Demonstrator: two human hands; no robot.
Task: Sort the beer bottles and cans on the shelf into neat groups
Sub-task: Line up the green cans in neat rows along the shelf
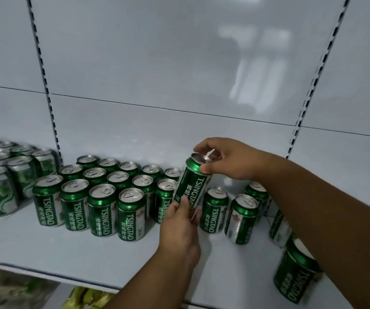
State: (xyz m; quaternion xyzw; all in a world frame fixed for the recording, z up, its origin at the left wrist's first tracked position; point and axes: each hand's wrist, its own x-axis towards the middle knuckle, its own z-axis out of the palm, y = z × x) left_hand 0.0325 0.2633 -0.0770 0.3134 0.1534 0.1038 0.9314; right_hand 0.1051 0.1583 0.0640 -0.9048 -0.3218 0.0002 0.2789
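Note:
A green Tsingtao can [192,180] hangs tilted above the white shelf [90,259]. My right hand [226,158] pinches its top rim from above. My left hand [180,226] holds its bottom from below. Left of it stand several green Tsingtao cans in neat rows [103,190]. To the right, loose Tsingtao cans [242,217] stand scattered, some partly hidden under my right forearm. One more can [295,275] stands near the shelf's front right.
A separate group of green-and-silver cans [1,175] stands at the far left. The shelf's grey back panel [179,85] rises behind. Below the shelf edge, yellow packets [86,297] lie on a lower level.

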